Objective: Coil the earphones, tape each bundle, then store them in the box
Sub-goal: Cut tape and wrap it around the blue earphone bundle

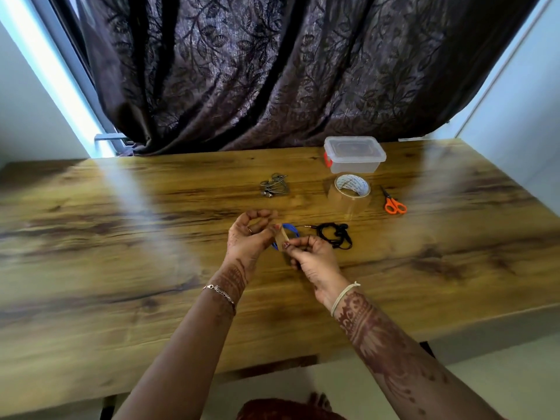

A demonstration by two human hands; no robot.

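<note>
Mid-task, it seems: the left hand (251, 234) and right hand (313, 259) both pinch a tape strip (281, 237) onto the blue earphones (291, 230) between them. Coiled grey earphones (274, 186) lie beyond the left hand, black earphones (335, 234) just past the right hand; the box (353, 156), farther off, sits lidded

On the desk (121, 237), the box (354, 154) stands just behind the tape roll (349, 192) and the scissors (393, 202) lie just right of it. One earphone bundle (274, 185) lies left of the roll, a second bundle (335, 234) near in front. A third bundle (292, 229), front-left of the roll, is held by the left hand (250, 234) and right hand (315, 259).
</note>
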